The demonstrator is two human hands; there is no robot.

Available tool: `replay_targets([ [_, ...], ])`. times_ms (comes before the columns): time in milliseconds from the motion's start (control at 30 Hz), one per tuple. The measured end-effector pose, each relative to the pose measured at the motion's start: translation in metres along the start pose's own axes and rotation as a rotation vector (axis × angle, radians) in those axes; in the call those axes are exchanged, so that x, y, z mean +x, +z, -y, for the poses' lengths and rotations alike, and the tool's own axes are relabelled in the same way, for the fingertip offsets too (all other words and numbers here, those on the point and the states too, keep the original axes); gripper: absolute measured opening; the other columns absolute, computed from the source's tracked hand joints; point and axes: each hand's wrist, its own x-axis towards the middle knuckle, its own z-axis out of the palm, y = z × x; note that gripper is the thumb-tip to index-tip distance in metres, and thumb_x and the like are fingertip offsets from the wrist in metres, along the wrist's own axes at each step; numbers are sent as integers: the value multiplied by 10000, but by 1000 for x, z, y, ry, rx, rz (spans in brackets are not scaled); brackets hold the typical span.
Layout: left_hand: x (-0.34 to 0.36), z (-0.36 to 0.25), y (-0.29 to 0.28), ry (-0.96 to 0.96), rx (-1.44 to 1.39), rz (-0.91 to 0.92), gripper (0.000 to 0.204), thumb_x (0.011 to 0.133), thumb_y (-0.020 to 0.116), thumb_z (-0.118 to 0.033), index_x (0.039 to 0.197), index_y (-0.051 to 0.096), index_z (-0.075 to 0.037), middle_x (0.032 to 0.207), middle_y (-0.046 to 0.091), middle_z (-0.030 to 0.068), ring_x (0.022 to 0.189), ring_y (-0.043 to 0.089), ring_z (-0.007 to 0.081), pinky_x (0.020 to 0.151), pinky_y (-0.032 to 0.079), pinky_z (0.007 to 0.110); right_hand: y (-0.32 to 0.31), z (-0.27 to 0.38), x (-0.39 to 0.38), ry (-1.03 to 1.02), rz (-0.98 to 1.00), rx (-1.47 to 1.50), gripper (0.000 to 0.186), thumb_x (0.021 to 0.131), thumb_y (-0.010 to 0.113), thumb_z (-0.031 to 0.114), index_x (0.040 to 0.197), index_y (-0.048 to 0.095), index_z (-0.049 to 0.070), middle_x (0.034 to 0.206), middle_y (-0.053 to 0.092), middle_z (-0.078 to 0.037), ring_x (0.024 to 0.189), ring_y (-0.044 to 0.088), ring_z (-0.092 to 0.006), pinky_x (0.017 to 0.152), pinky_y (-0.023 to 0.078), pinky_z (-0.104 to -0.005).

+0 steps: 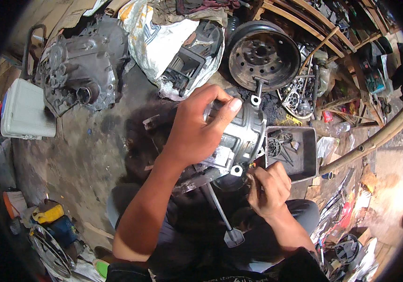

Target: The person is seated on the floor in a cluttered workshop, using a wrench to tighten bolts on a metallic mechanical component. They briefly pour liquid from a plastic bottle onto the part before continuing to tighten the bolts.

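Note:
A silver, ribbed metal housing [244,129] with white-edged mounting lugs lies tilted in front of me. My left hand [202,123] is closed over its upper left side, thumb on top and fingers wrapped out of sight. Just off the housing's lower right edge is my right hand [271,188], its fingers curled together. Whatever those fingers may pinch is hidden. Under the housing sits a dark support, and a metal rod with a flat, spade-shaped end [233,237] sticks out below it toward my lap.
A grey tub [304,155] with small metal parts stands right of the housing. Beyond are a steel wheel rim [236,61] and a white sack [152,44] around a bin. A large gearbox casing [86,63] and a pale plastic box [28,110] are at left. A wooden pole [370,138] crosses the right.

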Motion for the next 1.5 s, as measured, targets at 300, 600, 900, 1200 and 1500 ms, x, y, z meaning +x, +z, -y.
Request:
replay_targets([
  [300,1,-1,-1,25,58,18,164,1040,664,-144,1037,647,18,1095,732,123,1067,664,196,1002,491,359,5,-8,13,-49,22,22,349,689,749,-190,998,704,-34,744,638,-107,606,573,-265,551,443,-362],
  [600,2,1,-2,-44,10,11,219,1060,630,-180,1020,659,34,1066,725,119,1041,657,169,976,496,350,2,-3,3,1,-53,32,335,686,794,-101,994,733,14,690,549,-57,614,537,-245,518,380,-353],
  [900,2,0,0,23,44,19,222,1061,623,-189,1026,632,29,1087,720,131,1053,659,202,997,486,364,0,-1,23,1,76,26,345,669,764,-173,976,710,-24,733,627,-101,593,557,-261,549,432,-367],
  [1200,1,3,-2,-6,16,21,242,1066,603,-194,1015,630,41,1066,709,130,1030,658,196,972,491,355,-2,-3,9,0,-42,34,364,667,799,-109,1003,752,21,707,567,-56,599,535,-241,522,402,-346],
  [1500,1,1,1,9,12,23,193,1053,620,-160,1030,625,32,1075,701,133,1076,649,196,1008,476,357,5,-8,9,5,2,58,357,657,774,-108,993,745,9,710,567,-59,610,521,-239,526,406,-358],
])
